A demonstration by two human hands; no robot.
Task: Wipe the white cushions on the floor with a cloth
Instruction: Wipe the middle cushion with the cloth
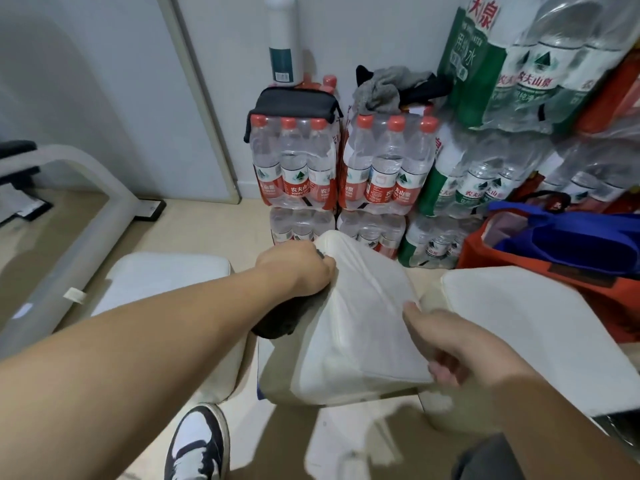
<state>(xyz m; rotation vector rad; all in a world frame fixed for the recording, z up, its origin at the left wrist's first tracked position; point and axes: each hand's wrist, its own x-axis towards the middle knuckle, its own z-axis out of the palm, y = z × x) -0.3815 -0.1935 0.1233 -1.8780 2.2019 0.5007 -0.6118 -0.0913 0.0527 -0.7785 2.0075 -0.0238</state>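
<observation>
**Middle cushion raised off the floor, held at two edges**

Far to the left of the left fingers, a white frame [72, 202] is seen standing on the floor [194, 223]. Just left of and below those fingers, a left cushion [156, 282] lies flat on the floor, partly covered by the forearm. A black-and-white shoe [197, 441] is seen nearer than both hands.

The left hand [298, 268] is curled shut, and a dark cloth [277, 320] is gripped in it; the cloth is bunched beneath the palm and pressed against the far left edge of the raised cushion [360, 323]. This white cushion is held tilted between the two hands, its far end higher.

Beyond the left fingers, shrink-wrapped packs of water bottles [384, 161] are stacked against the wall. A black pouch [294, 102] and a grey rag [388, 86] are laid on top of them.

The near right edge of the raised cushion is pinched by the right hand [460, 344], thumb on the upper face and fingers [445, 374] curled beneath.

Just right of the right fingers, a right cushion [536, 327] lies flat. Beyond it, a red bag [588, 292] with blue fabric inside is seen.
</observation>
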